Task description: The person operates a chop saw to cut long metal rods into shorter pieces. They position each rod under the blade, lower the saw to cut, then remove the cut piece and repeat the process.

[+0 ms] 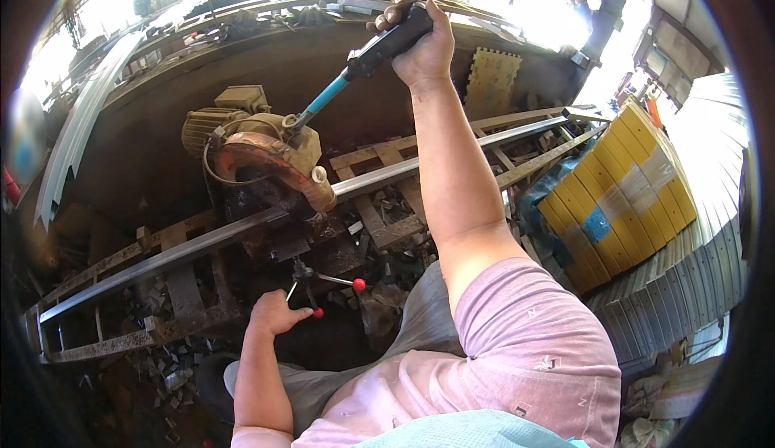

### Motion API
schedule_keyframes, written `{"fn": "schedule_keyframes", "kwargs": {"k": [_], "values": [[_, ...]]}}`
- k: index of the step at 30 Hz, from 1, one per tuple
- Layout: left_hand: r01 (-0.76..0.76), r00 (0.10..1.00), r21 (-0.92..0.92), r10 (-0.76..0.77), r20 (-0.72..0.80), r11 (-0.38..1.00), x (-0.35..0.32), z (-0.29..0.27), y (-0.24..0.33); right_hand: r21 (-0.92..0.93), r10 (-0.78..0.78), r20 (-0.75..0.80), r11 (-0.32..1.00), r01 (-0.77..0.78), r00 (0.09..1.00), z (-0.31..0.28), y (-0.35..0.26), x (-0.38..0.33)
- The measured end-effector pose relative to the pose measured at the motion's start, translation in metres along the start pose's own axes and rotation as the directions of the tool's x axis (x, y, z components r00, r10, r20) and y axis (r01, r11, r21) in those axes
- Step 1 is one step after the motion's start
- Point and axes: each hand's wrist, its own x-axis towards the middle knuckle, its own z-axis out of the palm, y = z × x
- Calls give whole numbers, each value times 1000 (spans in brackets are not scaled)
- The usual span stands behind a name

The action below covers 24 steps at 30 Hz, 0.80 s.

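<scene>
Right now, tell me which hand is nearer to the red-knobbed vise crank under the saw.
Left. The left hand rests on the vise crank, by one red knob. The right hand is far above it, gripping the black handle of the chop saw.

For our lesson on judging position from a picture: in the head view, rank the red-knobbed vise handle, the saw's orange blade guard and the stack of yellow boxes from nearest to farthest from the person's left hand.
1. Red-knobbed vise handle: touching the left hand, at its right.
2. Orange blade guard: above the hand, over the long steel bar.
3. Stack of yellow boxes: far right.
</scene>
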Motion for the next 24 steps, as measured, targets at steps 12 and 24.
{"fn": "schedule_keyframes", "kwargs": {"k": [12, 24], "values": [[29, 1000, -13, -29, 2, 1000, 1, 1, -1, 1, 9, -25, 1000, -9, 1000, 2, -2, -5], [36, 999, 7, -36, -34, 999, 0, 1, 1, -35, -6, -9, 999, 5, 1000, -4, -2, -6]]}}
